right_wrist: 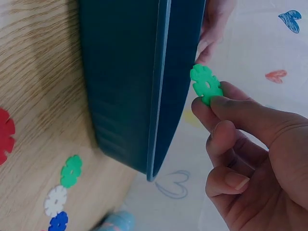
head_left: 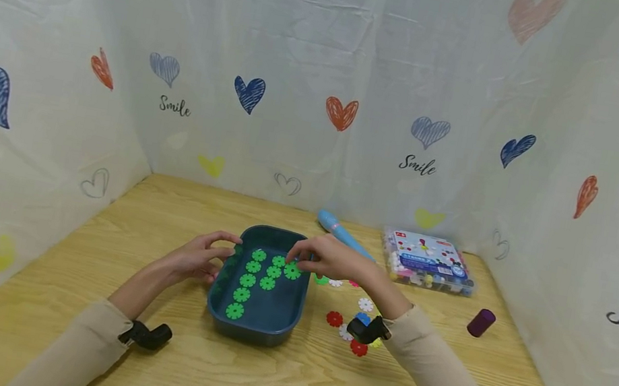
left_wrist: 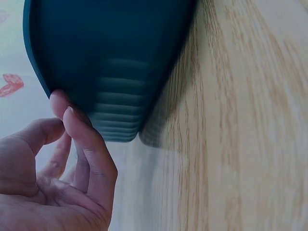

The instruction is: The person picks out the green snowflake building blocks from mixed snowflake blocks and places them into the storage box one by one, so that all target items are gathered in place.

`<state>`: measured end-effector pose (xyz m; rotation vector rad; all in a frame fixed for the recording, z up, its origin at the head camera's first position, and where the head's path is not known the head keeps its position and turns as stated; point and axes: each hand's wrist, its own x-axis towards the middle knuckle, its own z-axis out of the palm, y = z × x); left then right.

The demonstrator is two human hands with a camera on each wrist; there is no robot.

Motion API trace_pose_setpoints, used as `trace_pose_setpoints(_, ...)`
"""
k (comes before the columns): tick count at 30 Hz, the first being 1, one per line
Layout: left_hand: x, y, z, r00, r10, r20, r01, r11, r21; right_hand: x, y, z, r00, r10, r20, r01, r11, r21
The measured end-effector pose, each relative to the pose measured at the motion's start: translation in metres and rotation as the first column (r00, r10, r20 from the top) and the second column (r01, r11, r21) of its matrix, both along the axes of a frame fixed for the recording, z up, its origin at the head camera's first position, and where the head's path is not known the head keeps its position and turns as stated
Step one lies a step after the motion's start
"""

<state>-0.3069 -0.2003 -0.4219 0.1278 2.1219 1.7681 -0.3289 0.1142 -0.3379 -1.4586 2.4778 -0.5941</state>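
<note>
Green flower piece over the blue tray

The right hand [head_left: 329, 259] pinches a green flower piece [right_wrist: 206, 84] above the blue tray [head_left: 257, 324]; the left hand [head_left: 197, 256] touches the tray's side, fingers loose.

A recording booth: heart-print sheets [head_left: 365, 79] wall a wooden table [head_left: 88, 265].

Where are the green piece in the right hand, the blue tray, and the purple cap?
green piece [right_wrist: 207, 84], right wrist view, on its face beside the centre hole
blue tray [head_left: 255, 331], head view, on its near outer wall
purple cap [head_left: 481, 322], head view, on its side

Hands [head_left: 329, 259] at green-disc tray [head_left: 252, 328]
</note>
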Motion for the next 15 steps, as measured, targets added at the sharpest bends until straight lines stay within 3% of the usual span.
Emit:
trace_pose_setpoints(5, -0.002, 0.000, 0.000, 1.000, -0.004, 0.005, 0.004, 1.000, 0.003, -0.004, -0.009, 0.001, 1.000, 0.003, -0.007, -0.003, 0.999, 0.038)
trace_pose_setpoints(12, -0.002, -0.001, 0.000, 1.000, -0.011, 0.001, 0.011, 1.000, 0.008, -0.007, -0.023, 0.002, 0.996, 0.025, -0.087, -0.015, 0.993, 0.113)
trace_pose_setpoints(15, 0.000, -0.001, -0.001, 1.000, -0.009, 0.003, 0.009, 1.000, 0.013, -0.007, -0.029, 0.003, 0.997, 0.016, -0.072, -0.007, 0.991, 0.133)
